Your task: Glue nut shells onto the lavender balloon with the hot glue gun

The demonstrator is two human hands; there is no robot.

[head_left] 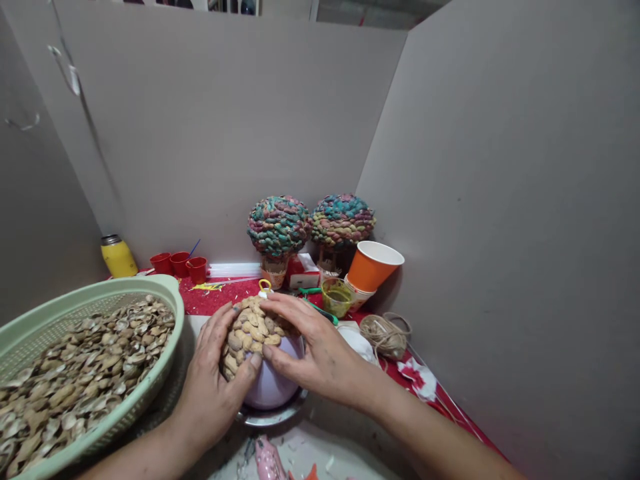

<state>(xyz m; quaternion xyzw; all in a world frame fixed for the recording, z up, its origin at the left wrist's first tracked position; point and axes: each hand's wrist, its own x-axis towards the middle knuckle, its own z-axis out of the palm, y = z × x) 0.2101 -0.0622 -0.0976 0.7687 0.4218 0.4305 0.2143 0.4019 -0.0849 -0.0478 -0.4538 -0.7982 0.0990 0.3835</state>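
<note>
Grey panels (pixel 225 127) box in our table (pixel 325 443) on three sides in the head view, our only one; red cloth (pixel 220 303) runs along the back. We have a lilac ball (pixel 273 383) front and centre, sitting in a shallow metal dish (pixel 273 420). Peanut shells (pixel 247 337) cover its top and left side, packed close.

Hands: both curved round the ball, holding it between them. Left hand (pixel 213 367) cups the left side, fingers on the shells, thumb at the front. Right hand (pixel 320 350) lies over the upper right, thumb near the lower edge of the shell layer. We can't tell whether either one pinches a single shell.

Progress, our read: upper part done, lower front bare, so roughly partway. Far side hidden; we can't call it. No paint visible on this one. Two painted shell balls, one left (pixel 279 227) and one right (pixel 343 220), stand on stems at the back and look much further along.

Stock looks ample: green basket (pixel 177 300) at our left holds a heap of loose shells (pixel 100 373).
</note>
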